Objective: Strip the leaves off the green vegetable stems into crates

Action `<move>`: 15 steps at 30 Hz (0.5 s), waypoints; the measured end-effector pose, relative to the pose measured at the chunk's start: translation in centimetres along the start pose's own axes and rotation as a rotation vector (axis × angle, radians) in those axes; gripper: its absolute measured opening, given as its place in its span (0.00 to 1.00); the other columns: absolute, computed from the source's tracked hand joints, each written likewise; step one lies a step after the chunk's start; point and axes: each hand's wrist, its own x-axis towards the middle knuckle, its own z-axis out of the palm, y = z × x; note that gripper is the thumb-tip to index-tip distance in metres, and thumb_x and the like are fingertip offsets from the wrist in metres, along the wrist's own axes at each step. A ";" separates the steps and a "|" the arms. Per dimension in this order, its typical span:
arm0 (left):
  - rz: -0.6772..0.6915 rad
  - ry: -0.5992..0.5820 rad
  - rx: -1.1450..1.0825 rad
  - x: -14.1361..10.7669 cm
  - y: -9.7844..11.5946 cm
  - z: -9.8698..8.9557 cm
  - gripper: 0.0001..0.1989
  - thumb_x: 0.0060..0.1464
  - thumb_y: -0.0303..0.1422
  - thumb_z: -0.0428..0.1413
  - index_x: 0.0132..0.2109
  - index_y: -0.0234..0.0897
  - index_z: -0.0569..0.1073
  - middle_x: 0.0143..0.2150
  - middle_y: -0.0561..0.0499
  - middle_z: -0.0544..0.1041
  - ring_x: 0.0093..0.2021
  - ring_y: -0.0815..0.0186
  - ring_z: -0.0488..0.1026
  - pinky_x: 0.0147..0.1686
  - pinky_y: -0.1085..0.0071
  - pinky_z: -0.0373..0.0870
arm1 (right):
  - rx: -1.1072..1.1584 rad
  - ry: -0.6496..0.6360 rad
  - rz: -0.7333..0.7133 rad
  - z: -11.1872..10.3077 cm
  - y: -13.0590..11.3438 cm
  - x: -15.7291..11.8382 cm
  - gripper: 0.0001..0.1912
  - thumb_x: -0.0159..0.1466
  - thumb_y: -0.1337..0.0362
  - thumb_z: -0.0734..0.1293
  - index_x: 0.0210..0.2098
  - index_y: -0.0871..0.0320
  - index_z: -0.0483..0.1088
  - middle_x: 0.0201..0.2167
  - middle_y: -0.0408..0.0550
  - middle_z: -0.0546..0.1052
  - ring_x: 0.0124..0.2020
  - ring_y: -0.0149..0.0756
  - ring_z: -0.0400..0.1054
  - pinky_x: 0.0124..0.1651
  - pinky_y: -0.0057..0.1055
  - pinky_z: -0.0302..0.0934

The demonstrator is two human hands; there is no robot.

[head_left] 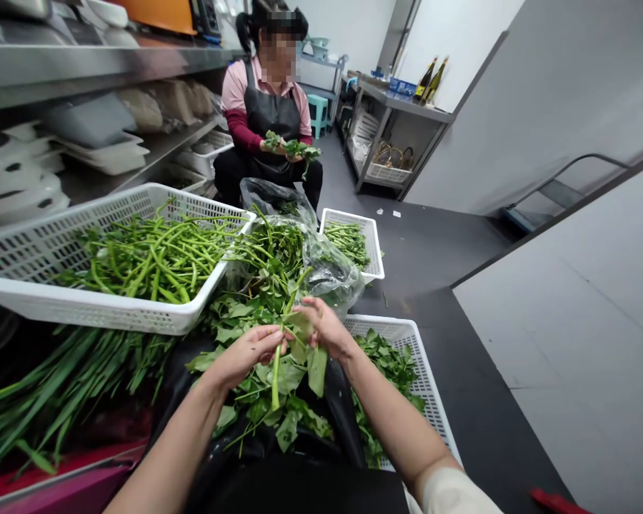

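Note:
My left hand [256, 351] pinches a thick green stem [276, 375], which slants up and away between my hands above a heap of leafy greens [241, 314]. Close on its right, my right hand [321, 327] has its fingers closed on broad green leaves [316, 369] that hang beneath it. At the left, a white basket [179, 318] holds many green stems [161, 257]. Leaves [391, 364] fill another white basket [421, 343] at the lower right. A clear plastic bag [335, 275] lies just beyond my right hand.
A person [273, 107] sits opposite, holding greens. A small white basket [376, 250] with stems stands on the floor. Long green leaves [86, 371] lie at the lower left. Metal shelves [86, 68] run along the left; a metal table [401, 106] stands behind.

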 end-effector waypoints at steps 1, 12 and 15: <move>0.007 0.003 0.089 -0.2 0.2 0.0 0.18 0.45 0.47 0.53 0.27 0.34 0.70 0.22 0.56 0.64 0.22 0.72 0.54 0.23 0.75 0.51 | -0.045 -0.148 0.075 0.4 -0.1 -0.2 0.31 0.48 0.52 0.71 0.47 0.54 0.58 0.24 0.35 0.67 0.14 0.23 0.56 0.15 0.21 0.47; -0.043 0.019 0.362 -2.9 0.4 -2.0 0.19 0.45 0.49 0.51 0.22 0.37 0.63 0.19 0.59 0.57 0.21 0.71 0.53 0.21 0.74 0.49 | 0.127 -0.042 -0.013 -1.9 -2.7 3.5 0.19 0.50 0.51 0.70 0.21 0.59 0.61 0.09 0.30 0.53 0.11 0.19 0.44 0.15 0.21 0.39; -0.048 0.049 0.277 -3.1 0.5 -2.3 0.19 0.44 0.49 0.51 0.28 0.35 0.70 0.20 0.57 0.63 0.21 0.71 0.56 0.21 0.75 0.52 | 0.175 0.049 -0.035 -2.5 -2.5 3.8 0.21 0.53 0.47 0.66 0.23 0.57 0.59 0.09 0.29 0.51 0.11 0.20 0.41 0.15 0.22 0.38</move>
